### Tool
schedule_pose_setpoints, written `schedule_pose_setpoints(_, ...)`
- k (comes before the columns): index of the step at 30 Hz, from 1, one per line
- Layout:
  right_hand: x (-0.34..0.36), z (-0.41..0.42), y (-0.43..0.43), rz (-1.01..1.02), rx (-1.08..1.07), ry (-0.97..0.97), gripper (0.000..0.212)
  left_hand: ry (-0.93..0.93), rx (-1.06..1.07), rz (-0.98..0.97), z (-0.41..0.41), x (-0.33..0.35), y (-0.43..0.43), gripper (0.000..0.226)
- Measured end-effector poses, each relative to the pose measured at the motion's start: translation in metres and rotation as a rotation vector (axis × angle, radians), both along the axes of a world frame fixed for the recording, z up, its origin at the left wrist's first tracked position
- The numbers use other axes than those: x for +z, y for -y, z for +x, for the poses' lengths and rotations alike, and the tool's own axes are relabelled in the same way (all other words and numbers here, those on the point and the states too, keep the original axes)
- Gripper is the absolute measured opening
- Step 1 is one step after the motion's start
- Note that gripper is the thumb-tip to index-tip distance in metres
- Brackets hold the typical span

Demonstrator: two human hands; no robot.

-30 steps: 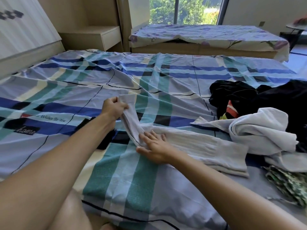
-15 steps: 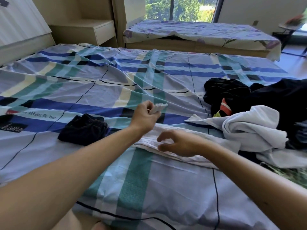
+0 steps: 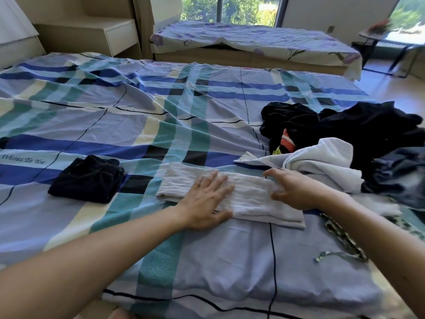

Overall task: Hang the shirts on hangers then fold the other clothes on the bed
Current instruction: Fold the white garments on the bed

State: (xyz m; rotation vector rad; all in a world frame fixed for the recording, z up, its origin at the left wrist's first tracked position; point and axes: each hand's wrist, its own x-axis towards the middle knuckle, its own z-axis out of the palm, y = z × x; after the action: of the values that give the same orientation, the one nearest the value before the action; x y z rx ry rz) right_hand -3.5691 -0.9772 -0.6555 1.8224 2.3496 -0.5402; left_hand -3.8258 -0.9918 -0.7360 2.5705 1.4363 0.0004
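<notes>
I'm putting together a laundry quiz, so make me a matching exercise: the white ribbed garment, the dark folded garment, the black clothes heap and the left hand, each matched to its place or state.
Things:
1. white ribbed garment
2. dark folded garment
3. black clothes heap
4. left hand

Places or states:
A. crumpled, at the right side of the bed
B. open, lying flat on pale cloth
C. alone, at the left
D. folded into a strip, in the middle

Pairs: 1-D, 2-C, 3-A, 4-B.
</notes>
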Motion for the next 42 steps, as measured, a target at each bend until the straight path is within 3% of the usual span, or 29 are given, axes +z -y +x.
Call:
schedule_pose_setpoints(4, -0.001, 0.006, -0.001, -0.107, -0.086, 0.102, 0.079, 0.047, -0.012, 0.063, 0.002, 0.007, -0.001, 0.086)
schedule_pose_setpoints(7, 0.009, 0.007, -0.006, -0.072, -0.122, 0.081, 0.061, 0.042, -0.06, 0.078, -0.001, 0.009, -0.001, 0.085)
schedule_pose_setpoints(9, 0.017, 0.009, -0.012, -0.09, -0.19, -0.059, 0.046, -0.02, -0.124, 0.035, -0.003, 0.005, 0.003, 0.088)
schedule_pose_setpoints(13, 0.03, 0.007, -0.022, -0.142, -0.409, -0.579, 0.038, -0.073, -0.156, -0.127, -0.004, 0.005, 0.008, 0.093)
schedule_pose_setpoints(15, 0.033, -0.004, -0.025, -0.124, -0.445, -0.741, 0.036, 0.144, -0.097, -0.29, -0.004, 0.018, 0.003, 0.078)
schedule_pose_setpoints(17, 0.04, -0.02, -0.026, -0.134, -0.448, -0.94, 0.032, 0.541, 0.043, -0.442, -0.004, 0.038, -0.001, 0.063)
schedule_pose_setpoints(20, 0.05, -0.051, -0.025, -0.202, -0.384, -1.145, 0.032, 1.032, 0.347, -0.658, -0.009, 0.074, -0.007, 0.071)
schedule_pose_setpoints(22, 0.049, -0.069, -0.025, -0.295, -0.303, -1.208, 0.04, 1.204, 0.449, -0.782, -0.02, 0.09, -0.014, 0.078)
schedule_pose_setpoints(24, 0.041, -0.084, -0.022, -0.468, -0.191, -1.275, 0.047, 1.303, 0.506, -0.828, -0.031, 0.098, -0.015, 0.064)
schedule_pose_setpoints(26, 0.03, -0.098, -0.022, -0.559, -0.079, -1.267, 0.052, 1.281, 0.58, -0.732, -0.043, 0.096, -0.015, 0.039)
schedule_pose_setpoints(29, 0.016, -0.111, -0.028, -0.387, -0.06, -1.165, 0.041, 1.1, 0.755, -0.436, -0.061, 0.084, -0.023, 0.02)
schedule_pose_setpoints(33, -0.011, -0.11, -0.033, 0.052, -0.034, -0.688, 0.028, 0.8, 0.872, -0.187, -0.084, 0.058, -0.035, 0.027)
schedule_pose_setpoints(35, -0.025, -0.107, -0.031, 0.056, -0.001, -0.437, 0.022, 0.508, 0.899, -0.127, -0.09, 0.039, -0.042, 0.047)
schedule_pose_setpoints(37, -0.038, -0.105, -0.03, -0.014, -0.054, -0.339, 0.026, 0.349, 0.925, -0.142, -0.092, 0.027, -0.045, 0.065)
schedule_pose_setpoints(39, -0.048, -0.106, -0.033, -0.025, -0.155, -0.396, 0.028, 0.423, 0.949, -0.226, -0.091, 0.025, -0.046, 0.068)
schedule_pose_setpoints(42, -0.059, -0.106, -0.04, -0.073, -0.375, -0.651, 0.041, 0.668, 0.958, -0.318, -0.09, 0.03, -0.046, 0.052)
